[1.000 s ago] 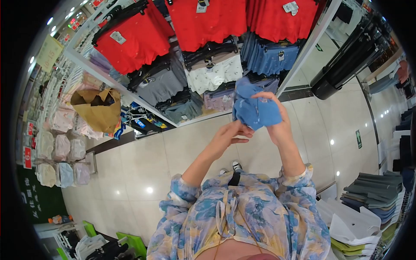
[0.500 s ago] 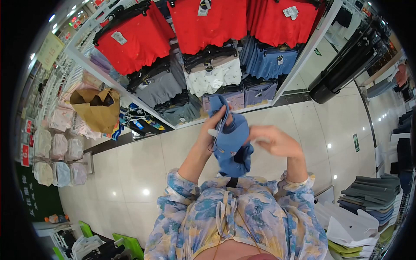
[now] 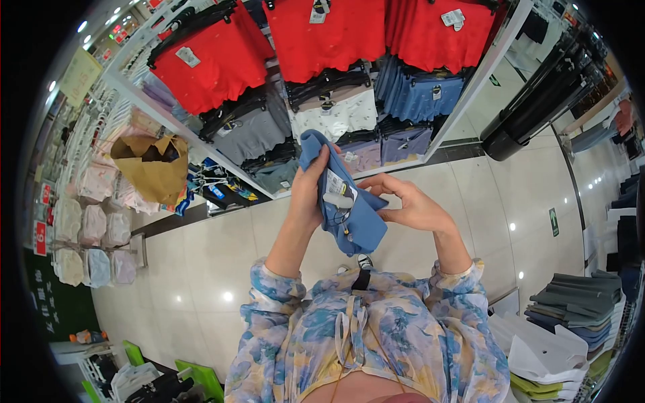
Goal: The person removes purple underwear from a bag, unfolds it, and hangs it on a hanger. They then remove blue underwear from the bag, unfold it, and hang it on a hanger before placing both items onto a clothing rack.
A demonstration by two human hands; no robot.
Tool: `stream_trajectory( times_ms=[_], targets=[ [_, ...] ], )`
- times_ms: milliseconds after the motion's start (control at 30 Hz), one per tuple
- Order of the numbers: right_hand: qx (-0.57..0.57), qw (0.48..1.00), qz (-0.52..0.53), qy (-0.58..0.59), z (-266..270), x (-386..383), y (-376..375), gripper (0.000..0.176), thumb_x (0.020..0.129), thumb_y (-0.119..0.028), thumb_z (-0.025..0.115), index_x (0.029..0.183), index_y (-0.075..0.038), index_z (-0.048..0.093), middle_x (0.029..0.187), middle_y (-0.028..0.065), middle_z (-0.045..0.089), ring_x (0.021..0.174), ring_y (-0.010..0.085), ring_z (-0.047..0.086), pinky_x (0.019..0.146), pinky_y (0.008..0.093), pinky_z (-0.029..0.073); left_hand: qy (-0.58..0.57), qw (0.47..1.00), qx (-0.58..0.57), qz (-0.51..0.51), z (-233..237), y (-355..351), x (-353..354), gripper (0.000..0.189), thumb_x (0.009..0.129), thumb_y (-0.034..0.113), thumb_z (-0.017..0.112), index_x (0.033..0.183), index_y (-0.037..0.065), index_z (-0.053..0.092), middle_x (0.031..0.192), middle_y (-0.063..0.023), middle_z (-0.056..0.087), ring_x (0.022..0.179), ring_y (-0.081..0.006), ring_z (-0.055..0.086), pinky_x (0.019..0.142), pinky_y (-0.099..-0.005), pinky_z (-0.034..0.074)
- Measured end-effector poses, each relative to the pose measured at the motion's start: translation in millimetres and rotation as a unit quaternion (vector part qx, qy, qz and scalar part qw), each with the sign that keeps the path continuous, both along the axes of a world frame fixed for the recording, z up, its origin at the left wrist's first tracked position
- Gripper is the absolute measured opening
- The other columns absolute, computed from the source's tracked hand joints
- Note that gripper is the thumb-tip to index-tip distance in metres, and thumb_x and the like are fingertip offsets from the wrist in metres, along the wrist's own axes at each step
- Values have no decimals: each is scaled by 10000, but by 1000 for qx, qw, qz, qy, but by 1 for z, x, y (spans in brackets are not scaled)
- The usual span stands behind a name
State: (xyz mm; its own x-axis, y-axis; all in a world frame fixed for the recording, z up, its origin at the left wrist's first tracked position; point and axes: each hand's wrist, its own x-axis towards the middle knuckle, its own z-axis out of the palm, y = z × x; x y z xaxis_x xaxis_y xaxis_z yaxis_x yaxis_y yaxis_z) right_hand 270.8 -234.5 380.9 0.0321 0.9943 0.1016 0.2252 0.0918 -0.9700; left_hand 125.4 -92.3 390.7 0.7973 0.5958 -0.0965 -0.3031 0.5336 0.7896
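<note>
Head view, landmark: the white-framed display rack, red garments hung along its top
Blue garment: in the air on the near side of the rack, folded over itself, raised above the floor
Tag: has come round to face up since the last look, print too small to read
Dark cord: looped over the cloth beside the tag
Left hand: near side of the rack, closed on the garment's upper part, thumb on top
Right hand: has come in to the garment's free edge, thumb and forefinger narrowly apart and touching cloth; a firm pinch cannot be confirmed
Finding: in my judgement the turn puts the tag within easy reading, with the left hand bearing most of the weight
Paper bag: left of the rack
Folded stack: right of the rack, nearer the person
</note>
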Motion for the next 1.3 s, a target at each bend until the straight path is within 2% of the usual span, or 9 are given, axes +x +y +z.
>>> stream_trajectory(
  times_ms=[233,333,433,700,900,967,1100,1167,1300],
  targets=[
    [-53,995,-15,-82,-30,14,4,452,741,67,556,1187,-7,537,1084,111,640,986,217,619,853,319,479,19,993,-66,101,9,8,2,195,954,252,548,1003,64,561,804,-8,567,715,-94,564,607,-226,450],
    [-46,991,-116,45,-40,26,3,352,784,71,518,1126,-5,553,932,34,616,822,105,576,723,231,444,21,992,20,125,6,35,-3,191,940,236,574,971,47,584,825,-4,587,727,-91,573,642,-232,460],
    [-15,982,-187,20,-32,45,-4,214,836,51,524,1035,-24,550,868,4,555,816,63,505,740,199,398,72,970,165,164,8,66,-11,198,904,219,632,959,30,609,826,1,607,734,-75,565,678,-235,456],
    [42,984,-133,112,-3,84,-24,129,846,82,510,877,-34,558,831,0,543,866,87,535,793,227,408,129,942,288,117,32,87,-22,266,895,192,638,1112,59,561,918,-23,588,841,-82,551,742,-236,455],
    [-5,992,-128,12,21,92,-33,122,851,1,583,877,-16,701,775,10,551,797,101,566,722,237,446,171,885,430,43,38,102,-28,218,904,175,620,1098,100,555,931,-17,565,862,-81,526,736,-222,440],
    [-145,986,-84,11,23,100,-37,130,798,-94,699,898,-11,708,760,9,547,688,108,557,615,262,461,189,872,450,25,38,107,-28,198,909,168,614,1083,96,553,925,-9,560,849,-72,517,730,-212,432],
    [-156,985,-31,-61,39,90,-39,220,719,-160,788,857,-9,709,750,16,542,615,124,534,541,276,443,185,865,465,48,47,107,-26,164,909,142,609,1056,95,553,900,10,554,807,-52,503,711,-190,415],
    [-88,976,-6,-197,41,83,-41,261,665,-168,824,843,-16,708,751,29,540,624,134,541,543,268,435,185,863,466,56,48,108,-26,162,907,135,611,1053,94,554,893,13,554,795,-48,502,709,-187,414],
    [-80,972,-25,-221,34,85,-43,221,691,-149,798,844,-18,708,752,37,540,633,143,540,547,258,426,173,857,480,69,43,118,-28,220,856,140,676,1036,92,558,833,26,549,755,-47,500,660,-186,402]
  ],
)
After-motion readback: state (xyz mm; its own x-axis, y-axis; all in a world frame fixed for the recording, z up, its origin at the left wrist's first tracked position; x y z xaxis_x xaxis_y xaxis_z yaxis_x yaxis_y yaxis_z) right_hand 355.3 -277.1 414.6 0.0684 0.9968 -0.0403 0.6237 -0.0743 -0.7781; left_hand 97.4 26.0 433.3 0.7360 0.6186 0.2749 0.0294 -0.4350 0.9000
